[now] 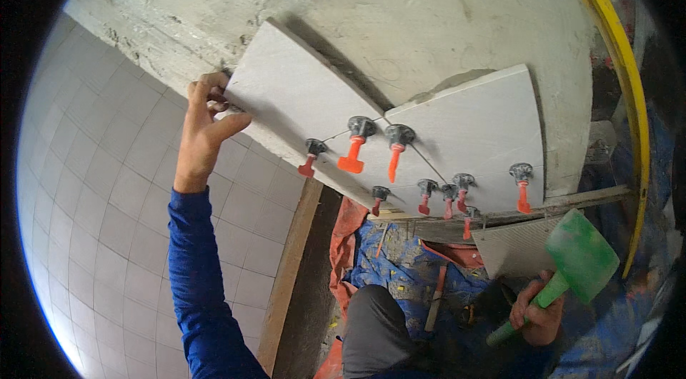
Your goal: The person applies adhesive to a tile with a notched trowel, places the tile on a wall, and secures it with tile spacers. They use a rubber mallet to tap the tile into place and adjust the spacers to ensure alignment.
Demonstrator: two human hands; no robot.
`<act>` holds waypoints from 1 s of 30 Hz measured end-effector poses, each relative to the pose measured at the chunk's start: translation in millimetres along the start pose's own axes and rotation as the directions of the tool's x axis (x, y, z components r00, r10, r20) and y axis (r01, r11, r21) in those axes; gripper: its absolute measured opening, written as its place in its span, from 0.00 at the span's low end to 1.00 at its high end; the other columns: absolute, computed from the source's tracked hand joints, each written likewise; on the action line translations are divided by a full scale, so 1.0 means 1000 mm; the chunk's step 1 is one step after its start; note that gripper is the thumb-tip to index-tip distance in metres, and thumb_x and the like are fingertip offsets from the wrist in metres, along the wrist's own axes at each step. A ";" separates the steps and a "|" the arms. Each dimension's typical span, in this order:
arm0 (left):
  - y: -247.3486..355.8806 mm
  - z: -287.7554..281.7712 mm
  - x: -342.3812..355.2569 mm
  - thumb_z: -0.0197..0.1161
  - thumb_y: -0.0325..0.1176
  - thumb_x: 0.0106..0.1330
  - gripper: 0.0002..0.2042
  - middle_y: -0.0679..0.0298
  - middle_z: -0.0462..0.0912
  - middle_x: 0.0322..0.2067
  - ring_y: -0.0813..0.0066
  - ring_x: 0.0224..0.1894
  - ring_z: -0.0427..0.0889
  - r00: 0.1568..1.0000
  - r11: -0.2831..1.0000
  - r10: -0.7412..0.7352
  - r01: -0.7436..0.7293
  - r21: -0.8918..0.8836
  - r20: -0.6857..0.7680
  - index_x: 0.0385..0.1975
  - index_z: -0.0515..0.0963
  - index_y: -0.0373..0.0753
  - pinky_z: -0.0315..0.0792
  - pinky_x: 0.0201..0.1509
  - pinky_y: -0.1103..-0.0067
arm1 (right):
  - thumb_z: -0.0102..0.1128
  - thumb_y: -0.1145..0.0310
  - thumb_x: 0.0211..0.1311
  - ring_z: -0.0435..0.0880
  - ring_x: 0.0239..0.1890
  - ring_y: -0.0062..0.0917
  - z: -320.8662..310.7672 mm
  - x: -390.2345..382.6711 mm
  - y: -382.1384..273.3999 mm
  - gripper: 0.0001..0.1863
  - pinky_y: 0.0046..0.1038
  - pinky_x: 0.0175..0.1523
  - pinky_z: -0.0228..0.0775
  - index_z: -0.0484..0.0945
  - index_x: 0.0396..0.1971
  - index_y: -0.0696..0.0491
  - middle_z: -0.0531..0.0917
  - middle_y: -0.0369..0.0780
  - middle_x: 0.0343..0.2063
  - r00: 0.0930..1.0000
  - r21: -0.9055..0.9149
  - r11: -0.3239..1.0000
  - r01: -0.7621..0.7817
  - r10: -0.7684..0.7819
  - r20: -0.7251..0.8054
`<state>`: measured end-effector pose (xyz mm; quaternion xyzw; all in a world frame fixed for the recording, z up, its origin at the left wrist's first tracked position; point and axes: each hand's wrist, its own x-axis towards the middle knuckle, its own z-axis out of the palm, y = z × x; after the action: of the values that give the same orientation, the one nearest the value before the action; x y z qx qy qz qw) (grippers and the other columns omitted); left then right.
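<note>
My left hand is at the left edge of a pale upper-left tile, its fingers bent round the edge and the thumb near the lower side. A second pale tile adjoins it on the right. Red and orange tile-levelling clips with black round bases stand along the joints, including one orange clip and another orange clip where the two tiles meet. Low on the right, my right hand is closed round the handle of a green mallet, apart from the tiles.
Bare grey concrete rises behind the tiles. A yellow curved hose or strip runs down the right. Square-tiled surface lies at left, beside a wooden strip. Blue sheeting and a long flat tool are below.
</note>
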<state>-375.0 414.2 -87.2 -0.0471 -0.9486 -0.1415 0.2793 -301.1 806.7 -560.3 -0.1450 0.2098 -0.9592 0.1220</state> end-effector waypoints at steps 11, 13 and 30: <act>-0.001 0.001 0.001 0.78 0.43 0.44 0.34 0.62 0.69 0.48 0.64 0.52 0.72 1.000 0.999 0.011 -0.011 0.039 -0.013 0.55 0.75 0.40 0.70 0.61 0.68 | 0.64 0.78 0.58 0.77 0.19 0.29 0.006 -0.003 -0.003 0.41 0.33 0.23 0.71 0.63 0.73 0.49 0.79 0.44 0.29 0.998 -0.106 0.994 -0.029 0.023 -0.065; -0.004 0.003 0.001 0.80 0.44 0.46 0.34 0.63 0.68 0.47 0.65 0.52 0.72 0.998 0.998 0.054 -0.053 0.012 -0.032 0.54 0.76 0.40 0.69 0.60 0.69 | 0.67 0.75 0.58 0.77 0.19 0.28 0.007 0.001 -0.002 0.40 0.33 0.23 0.71 0.64 0.73 0.50 0.79 0.44 0.28 0.996 -0.123 0.991 -0.043 0.033 -0.079; -0.045 0.028 0.022 0.81 0.60 0.50 0.39 0.43 0.78 0.45 0.53 0.50 0.81 0.895 0.927 0.359 -0.311 0.207 -0.263 0.51 0.82 0.31 0.80 0.49 0.64 | 0.51 0.62 0.79 0.75 0.16 0.19 0.257 0.080 -0.055 0.14 0.22 0.20 0.65 0.72 0.52 0.58 0.76 0.37 0.26 0.940 -0.848 0.500 0.177 -0.341 -0.005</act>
<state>-415.4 379.9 -109.0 -0.1661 -0.8816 -0.0203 0.4413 -300.4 736.6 -294.4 -0.1322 0.6268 -0.7575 -0.1261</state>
